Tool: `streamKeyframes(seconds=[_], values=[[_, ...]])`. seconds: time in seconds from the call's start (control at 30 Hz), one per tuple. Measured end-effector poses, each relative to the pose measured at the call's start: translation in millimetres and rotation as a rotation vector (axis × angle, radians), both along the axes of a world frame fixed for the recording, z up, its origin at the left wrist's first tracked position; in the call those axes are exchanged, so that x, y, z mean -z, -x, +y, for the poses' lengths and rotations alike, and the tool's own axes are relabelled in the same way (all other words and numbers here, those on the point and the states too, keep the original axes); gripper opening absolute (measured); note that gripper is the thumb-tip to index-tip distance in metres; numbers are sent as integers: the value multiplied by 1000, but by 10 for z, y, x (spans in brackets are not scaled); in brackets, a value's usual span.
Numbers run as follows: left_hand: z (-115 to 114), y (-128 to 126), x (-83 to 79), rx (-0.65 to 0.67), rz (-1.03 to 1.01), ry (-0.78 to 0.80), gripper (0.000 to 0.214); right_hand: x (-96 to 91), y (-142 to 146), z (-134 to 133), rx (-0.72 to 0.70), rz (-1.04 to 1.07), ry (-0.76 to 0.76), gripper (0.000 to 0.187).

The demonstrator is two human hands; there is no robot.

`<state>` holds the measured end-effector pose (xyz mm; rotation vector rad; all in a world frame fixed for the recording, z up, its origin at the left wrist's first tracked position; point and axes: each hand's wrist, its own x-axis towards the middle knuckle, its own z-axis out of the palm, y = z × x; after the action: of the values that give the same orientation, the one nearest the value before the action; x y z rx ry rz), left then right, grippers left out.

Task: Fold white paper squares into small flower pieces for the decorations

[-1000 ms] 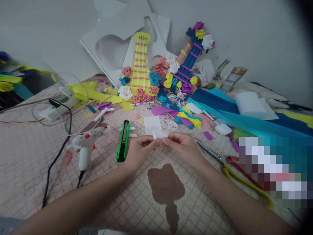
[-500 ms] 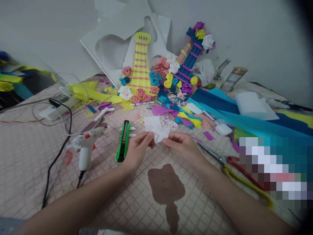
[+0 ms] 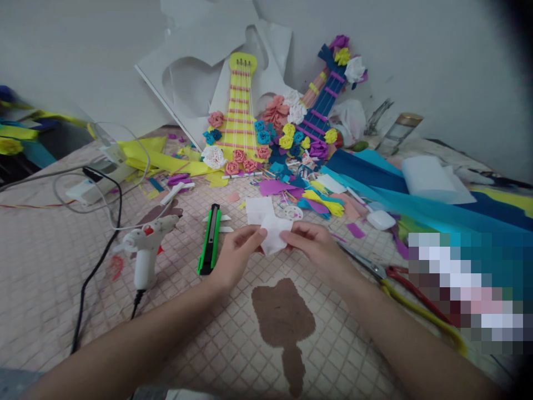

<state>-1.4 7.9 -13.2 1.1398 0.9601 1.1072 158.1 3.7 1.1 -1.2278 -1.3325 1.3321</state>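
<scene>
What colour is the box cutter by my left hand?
The box cutter is green and black; head view.

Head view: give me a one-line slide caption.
Left hand and right hand pinch a white scrap between a green utility knife and scissors.

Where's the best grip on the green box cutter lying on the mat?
Probably pinch the green box cutter across its narrow middle, coming from above: it lies flat, long axis pointing away, with the left hand, pinching a white piece, close on its right.

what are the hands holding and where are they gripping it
Both hands, left and right, pinch a small white foam piece by its opposite side edges.
</scene>
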Motion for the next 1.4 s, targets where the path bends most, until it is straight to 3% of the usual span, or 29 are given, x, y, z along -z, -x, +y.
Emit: streamKeyframes(seconds=[0.37, 0.53, 0.77, 0.97, 1.2, 1.4], values=[[-13, -11, -38, 44, 206, 20, 20, 61, 13, 18, 31, -114, -26, 25], [-23, -10, -29, 65, 241, 15, 24, 87, 56, -23, 179, -192, -182, 14], [-21, -22, -17, 64, 194, 42, 25, 30, 97, -92, 237, -309, -336, 9], [-13, -12, -10, 66, 225, 31, 27, 33, 97, -93, 229, -309, -359, 6], [-8, 17, 35, 77, 292, -28, 31, 30, 116, -117, 227, -487, -626, 7], [-6, 9, 9, 87, 207, -26, 26, 17, 136, -126, 191, -514, -699, 9]])
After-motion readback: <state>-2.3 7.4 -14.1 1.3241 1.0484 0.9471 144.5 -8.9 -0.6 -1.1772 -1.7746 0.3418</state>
